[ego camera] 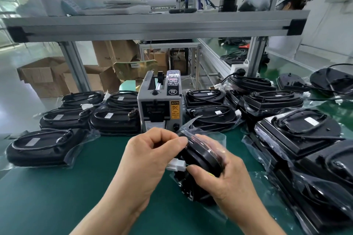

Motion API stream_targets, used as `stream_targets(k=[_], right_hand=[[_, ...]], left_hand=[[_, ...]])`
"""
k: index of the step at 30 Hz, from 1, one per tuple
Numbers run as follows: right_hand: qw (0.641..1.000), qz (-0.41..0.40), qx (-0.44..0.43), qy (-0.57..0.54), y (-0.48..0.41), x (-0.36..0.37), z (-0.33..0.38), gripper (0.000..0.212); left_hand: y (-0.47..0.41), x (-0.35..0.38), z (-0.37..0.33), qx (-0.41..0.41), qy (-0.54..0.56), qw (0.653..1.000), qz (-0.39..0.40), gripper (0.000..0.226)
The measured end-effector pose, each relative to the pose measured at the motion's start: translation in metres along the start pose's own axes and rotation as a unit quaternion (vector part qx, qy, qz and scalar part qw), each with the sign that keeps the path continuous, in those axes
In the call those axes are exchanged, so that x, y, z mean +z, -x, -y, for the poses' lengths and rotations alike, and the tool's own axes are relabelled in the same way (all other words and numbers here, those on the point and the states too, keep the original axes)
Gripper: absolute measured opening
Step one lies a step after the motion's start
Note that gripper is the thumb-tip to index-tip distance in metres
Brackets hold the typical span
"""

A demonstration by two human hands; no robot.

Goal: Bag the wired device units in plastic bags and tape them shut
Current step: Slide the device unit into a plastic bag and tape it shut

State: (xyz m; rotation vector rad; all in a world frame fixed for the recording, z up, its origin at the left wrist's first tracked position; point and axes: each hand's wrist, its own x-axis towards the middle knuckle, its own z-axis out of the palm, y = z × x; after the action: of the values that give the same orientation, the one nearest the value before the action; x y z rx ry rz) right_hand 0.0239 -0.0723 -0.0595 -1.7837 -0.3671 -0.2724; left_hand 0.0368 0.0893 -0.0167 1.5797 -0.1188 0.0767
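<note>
While left hand [147,156] pinches bag [216,137], right hand [225,181] grips device unit [202,156], dispenser [152,105] label [175,109] CAUTION.

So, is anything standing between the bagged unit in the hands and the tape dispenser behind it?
Nothing visible. The bagged unit is held just in front of the tape dispenser; only its bag flap reaches toward it.

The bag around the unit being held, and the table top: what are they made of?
The bag looks like thin clear plastic film: glossy, creased, the black unit showing through. The table top seems a green rubbery mat, dull sheen; not certain.
</note>
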Motion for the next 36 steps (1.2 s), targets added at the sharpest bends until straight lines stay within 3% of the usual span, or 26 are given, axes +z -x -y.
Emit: stream_targets(k=[10, 20, 29, 36], right_hand=[[1.000, -0.008, -0.008, 0.013, 0.000, 0.002, -0.005, 0.045], [1.000, -0.011, -0.023, 0.001, -0.001, 0.002, -0.006, 0.044], [0.999, -0.007, -0.030, 0.014, 0.000, 0.002, -0.005, 0.046], [0.999, -0.010, -0.034, 0.020, 0.001, 0.003, -0.007, 0.047]], left_hand=[[-0.001, 0.011, -0.002, -0.001, 0.002, 1.000, -0.019, 0.012], [0.000, 0.017, 0.002, 0.021, -0.057, 0.996, -0.068, 0.019], [0.001, 0.024, 0.006, 0.038, -0.041, 0.992, -0.117, 0.006], [0.005, 0.022, 0.010, 0.058, -0.123, 0.983, -0.126, 0.012]])
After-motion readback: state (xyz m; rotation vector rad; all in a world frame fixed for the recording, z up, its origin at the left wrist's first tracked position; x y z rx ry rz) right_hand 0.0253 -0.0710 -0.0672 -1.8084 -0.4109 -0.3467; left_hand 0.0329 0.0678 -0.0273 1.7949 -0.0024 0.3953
